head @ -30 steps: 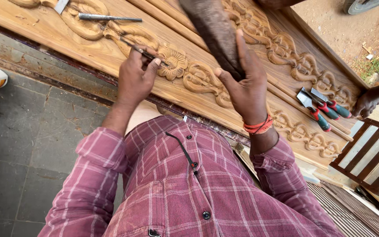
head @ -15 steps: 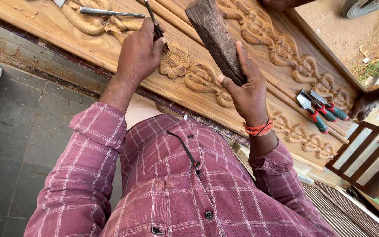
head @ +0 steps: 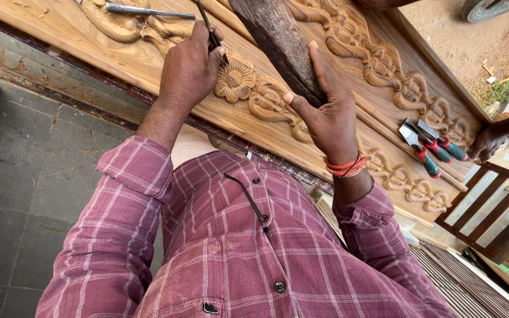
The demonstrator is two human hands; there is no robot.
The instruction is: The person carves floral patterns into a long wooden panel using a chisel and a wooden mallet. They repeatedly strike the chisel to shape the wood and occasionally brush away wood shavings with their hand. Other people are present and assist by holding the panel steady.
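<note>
1. On the long carved wooden panel (head: 148,62), pale brown and lying across the top of the view, a thin metal chisel (head: 207,26) is standing steeply tilted, its tip meeting the wood just beside a round carved flower (head: 235,79).
2. The left hand (head: 189,70) is closing into a fist around the chisel's lower shaft, fingers wrapped tight, so only the slim dark upper part is showing above the knuckles.
3. The right hand (head: 325,112) is gripping a thick, dark, rough-barked wooden mallet (head: 278,41), thumb spread to one side and fingers curled round its far side; the mallet is hanging above the panel, just right of the chisel.
4. Counting tools: one chisel in the fist, one loose steel tool (head: 148,10) lying on the panel near the top edge, and a cluster of chisels with red and green handles (head: 431,147) resting farther right; three blades seem to be showing there, though the exact number is hard to tell.
5. The panel is showing raised scrollwork in smooth, rounded loops and one many-petalled flower, with fine straight grain on the flat border.
6. A red thread bracelet (head: 347,168) is circling the right wrist, and plaid maroon sleeves are covering both forearms.
7. Another person's hand (head: 487,144) is resting at the panel's far right end, near the coloured handles.
8. Grey stone floor tiles (head: 25,176) are lying below the panel on the left.
</note>
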